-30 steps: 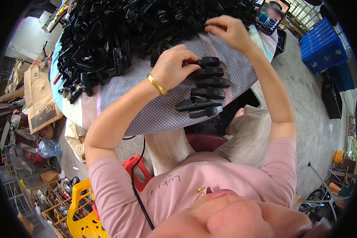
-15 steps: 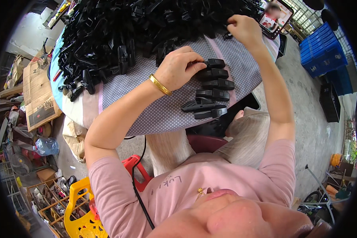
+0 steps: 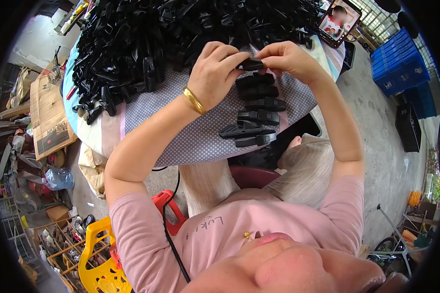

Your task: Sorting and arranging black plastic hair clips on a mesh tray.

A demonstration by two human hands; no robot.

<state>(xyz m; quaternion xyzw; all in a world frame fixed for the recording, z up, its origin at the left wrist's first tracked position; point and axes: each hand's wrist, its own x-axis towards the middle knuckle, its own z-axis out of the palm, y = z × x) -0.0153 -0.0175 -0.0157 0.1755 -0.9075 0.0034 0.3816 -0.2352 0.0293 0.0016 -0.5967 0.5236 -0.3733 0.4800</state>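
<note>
My left hand [image 3: 216, 73], with a gold bangle at the wrist, pinches the left end of a small black plastic piece [image 3: 251, 64], perhaps a clip or buckle. On its other end close the fingertips of my right hand [image 3: 292, 60]. Just below, several similar black pieces [image 3: 259, 117] lie in a column on the dotted tablecloth [image 3: 176, 127]. Behind my hands rises a large heap of black plastic parts [image 3: 146, 39] across the far side of the table. The fingers partly cover the held piece, so its exact kind does not show.
A phone or tablet [image 3: 338, 23] stands at the table's far right with a picture on its screen. Blue crates [image 3: 400, 61] are on the floor to the right. Flattened cardboard [image 3: 54, 115] leans at the left, and a yellow plastic chair [image 3: 98, 259] stands lower left.
My right hand has come left and down from the heap's right edge to meet my left hand. Both now hold a black piece slightly above the column, which has shifted a little left.
</note>
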